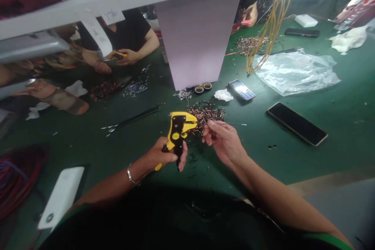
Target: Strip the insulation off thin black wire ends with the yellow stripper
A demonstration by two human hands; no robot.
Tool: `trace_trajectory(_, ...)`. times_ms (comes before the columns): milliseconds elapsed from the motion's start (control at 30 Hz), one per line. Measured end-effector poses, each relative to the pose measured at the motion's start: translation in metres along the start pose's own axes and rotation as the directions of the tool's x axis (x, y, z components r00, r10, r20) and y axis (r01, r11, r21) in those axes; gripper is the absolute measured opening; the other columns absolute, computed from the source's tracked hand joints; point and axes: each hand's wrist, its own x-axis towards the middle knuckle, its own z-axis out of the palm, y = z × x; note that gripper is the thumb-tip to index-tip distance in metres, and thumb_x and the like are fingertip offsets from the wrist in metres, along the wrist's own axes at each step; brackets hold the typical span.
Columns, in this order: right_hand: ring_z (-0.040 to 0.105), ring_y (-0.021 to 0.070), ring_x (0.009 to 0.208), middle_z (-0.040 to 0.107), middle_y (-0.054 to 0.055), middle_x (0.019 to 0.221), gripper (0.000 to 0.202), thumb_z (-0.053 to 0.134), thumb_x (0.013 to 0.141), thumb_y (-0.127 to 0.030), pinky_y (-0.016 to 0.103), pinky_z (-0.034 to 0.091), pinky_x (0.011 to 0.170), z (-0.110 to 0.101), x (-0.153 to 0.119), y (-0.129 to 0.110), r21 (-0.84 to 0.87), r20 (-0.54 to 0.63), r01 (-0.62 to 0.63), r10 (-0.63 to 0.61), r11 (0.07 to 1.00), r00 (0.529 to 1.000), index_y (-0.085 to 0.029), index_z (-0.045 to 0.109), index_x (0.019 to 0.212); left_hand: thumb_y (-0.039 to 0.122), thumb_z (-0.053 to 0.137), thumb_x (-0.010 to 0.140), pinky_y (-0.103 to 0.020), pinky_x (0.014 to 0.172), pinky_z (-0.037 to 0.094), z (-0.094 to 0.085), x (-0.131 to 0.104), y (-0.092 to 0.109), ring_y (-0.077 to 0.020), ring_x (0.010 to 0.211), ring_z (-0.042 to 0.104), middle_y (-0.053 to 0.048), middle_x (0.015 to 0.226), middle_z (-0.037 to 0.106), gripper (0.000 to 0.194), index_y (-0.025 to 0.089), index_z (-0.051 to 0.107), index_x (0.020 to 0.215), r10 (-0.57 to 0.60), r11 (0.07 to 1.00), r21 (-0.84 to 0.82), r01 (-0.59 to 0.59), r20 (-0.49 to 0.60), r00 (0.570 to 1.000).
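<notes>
My left hand [168,154] is wrapped round the handles of a yellow and black wire stripper [176,129], whose jaws point right. Just right of the jaws, my right hand [221,136] pinches a thin dark wire [236,124] with a pale tip at its right end. Behind both hands lies a pile of small copper-coloured and black pieces [208,111]. Several black wires with light tips [134,118] rest on the green table to the left.
A smartphone [297,124], keypad phone [241,90] and plastic bag [297,72] lie right. A white panel [199,43] stands ahead; yellow wires [268,27] hang beside it. At left are a white device [62,197] and red cable coil [19,181]. Another person's hands [129,56] hold a tool across the table.
</notes>
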Motion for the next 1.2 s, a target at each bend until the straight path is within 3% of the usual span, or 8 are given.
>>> trace_trajectory(367, 0.053, 0.0090, 0.039, 0.069, -0.001, 0.058, 0.019, 0.081, 0.074, -0.030, 0.026, 0.053, 0.049, 0.0001, -0.0007, -0.0006, 0.013, 0.001, -0.007, 0.007, 1.000, 1.000, -0.019, 0.071, 0.063, 0.015, 0.074, 0.076, -0.030, 0.050, 0.056, 0.0032, -0.0014, -0.0002, -0.0142, 0.052, 0.063, -0.004, 0.070, 0.068, 0.017, 0.010, 0.067, 0.091, 0.011, 1.000, 0.027, -0.009, -0.061, 0.998)
trace_trajectory(767, 0.052, 0.0088, 0.040, 0.068, -0.001, 0.057, 0.018, 0.079, 0.074, -0.028, 0.026, 0.053, 0.050, 0.0000, 0.0010, -0.0006, 0.016, 0.003, -0.038, 0.038, 0.999, 0.999, -0.018, 0.070, 0.062, 0.017, 0.074, 0.074, -0.020, 0.034, 0.044, 0.0052, -0.0043, -0.0005, -0.0077, 0.032, 0.047, 0.005, 0.047, 0.057, 0.016, 0.015, 0.059, 0.081, -0.032, 0.996, 0.074, 0.051, -0.247, 0.969)
trace_trajectory(1200, 0.052, 0.0090, 0.040, 0.068, -0.001, 0.058, 0.019, 0.080, 0.074, -0.028, 0.027, 0.052, 0.051, -0.0018, 0.0021, -0.0023, 0.026, 0.005, -0.048, 0.048, 0.999, 0.999, -0.017, 0.069, 0.063, 0.015, 0.074, 0.072, -0.027, 0.046, 0.051, 0.0029, -0.0003, 0.0020, -0.0114, 0.048, 0.056, -0.001, 0.064, 0.062, 0.022, 0.011, 0.065, 0.092, 0.018, 1.000, 0.010, -0.017, -0.111, 0.994)
